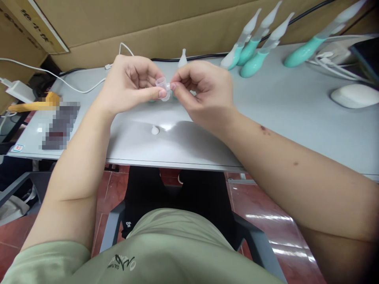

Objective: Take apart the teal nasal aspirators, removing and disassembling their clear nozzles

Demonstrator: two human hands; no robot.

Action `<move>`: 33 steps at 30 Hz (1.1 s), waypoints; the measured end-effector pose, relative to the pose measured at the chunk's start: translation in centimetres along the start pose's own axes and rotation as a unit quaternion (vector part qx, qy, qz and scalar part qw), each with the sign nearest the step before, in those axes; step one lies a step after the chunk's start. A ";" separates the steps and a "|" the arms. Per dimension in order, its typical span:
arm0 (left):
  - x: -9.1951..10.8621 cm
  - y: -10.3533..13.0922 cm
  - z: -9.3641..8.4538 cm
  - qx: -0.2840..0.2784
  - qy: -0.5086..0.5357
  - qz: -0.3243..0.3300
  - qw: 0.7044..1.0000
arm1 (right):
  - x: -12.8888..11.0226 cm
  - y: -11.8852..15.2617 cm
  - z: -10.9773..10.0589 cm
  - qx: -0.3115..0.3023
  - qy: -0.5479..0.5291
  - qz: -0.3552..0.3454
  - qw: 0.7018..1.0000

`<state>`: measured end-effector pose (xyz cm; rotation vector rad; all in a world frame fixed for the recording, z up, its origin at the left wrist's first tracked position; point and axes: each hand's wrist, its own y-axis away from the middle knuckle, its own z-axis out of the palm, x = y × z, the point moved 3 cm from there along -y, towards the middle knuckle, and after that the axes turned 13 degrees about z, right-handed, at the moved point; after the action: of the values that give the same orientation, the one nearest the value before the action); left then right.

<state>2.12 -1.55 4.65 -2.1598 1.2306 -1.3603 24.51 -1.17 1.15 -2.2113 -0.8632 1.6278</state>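
I hold a small clear plastic cap (163, 87) between both hands, raised a little above the grey bench (266, 114). My left hand (133, 83) pinches it from the left, thumb under it and fingers curled over its top. My right hand (204, 88) meets it from the right, thumb and forefinger closed on its other side, the remaining fingers folded into the palm. Both hands grip the same piece, so their fingertips nearly touch around it. Whether anything sits inside the cap I cannot tell; it is too small and partly covered by my fingers.

On the bench just below my hands lies a small white round piece (155, 130), apart from everything else. Behind my hands a white pointed tip (182, 58) stands upright, and something teal shows under my fingers, mostly hidden.

Farther back on the right, a group of three teal-and-white handheld devices (251, 49) lies on the bench, their pale tapered ends pointing up and away. A fourth teal device (308, 49) lies well apart from them, further right, beside a bundle of white cables (325, 61). A white computer mouse (353, 96) rests near the right edge. A white charging cable (74, 88) runs across the left side of the bench to a white adapter (19, 90), and brown cardboard (148, 27) stands along the back.
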 end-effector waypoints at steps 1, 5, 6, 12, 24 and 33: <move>-0.2 0.0 0.0 -0.002 0.002 -0.003 1.000 | 0.1 0.0 0.0 0.002 0.010 0.003 1.000; -0.4 0.1 0.3 0.001 0.028 -0.015 1.000 | 0.4 -0.1 -0.2 -0.006 0.068 -0.015 0.998; -0.3 0.1 0.4 0.005 0.037 -0.017 0.999 | 0.5 -0.1 -0.2 -0.008 0.081 -0.027 0.996; 1.0 0.2 0.9 0.035 0.058 -0.016 0.998 | 0.8 -0.5 -0.3 -0.032 0.119 -0.070 0.990; 0.8 0.1 1.1 0.022 0.045 -0.022 0.998 | 1.1 -0.7 0.0 -0.070 0.149 -0.025 0.986; 0.4 -0.1 1.0 0.010 0.072 -0.020 0.997 | 0.7 -0.6 -0.3 -0.057 0.092 -0.036 0.993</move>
<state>3.11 -2.03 4.43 -2.1146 1.2257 -1.5631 24.76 -0.22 1.01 -2.3331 -0.9933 1.3487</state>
